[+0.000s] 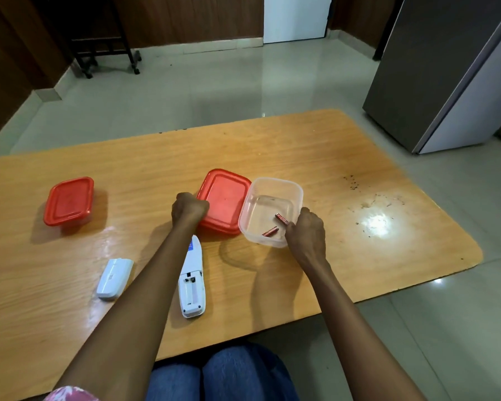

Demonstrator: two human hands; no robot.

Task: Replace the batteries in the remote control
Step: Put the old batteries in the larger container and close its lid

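Observation:
The white remote control (192,282) lies face down near the table's front edge, its battery compartment open and empty. Its white battery cover (115,278) lies to the left of it. A clear plastic container (272,186) stands open with two red batteries inside. My right hand (307,230) reaches over its near right corner and pinches the end of one battery (280,218). The other battery (269,231) lies loose on the container floor. My left hand (190,208) is a closed fist against the left edge of the red lid (226,199); whether it holds anything is hidden.
A second container with a red lid (69,201) sits closed at the table's left. Dark crumbs (356,185) are scattered at the right of the wooden table (330,146). A grey fridge (446,68) stands on the floor beyond the right corner.

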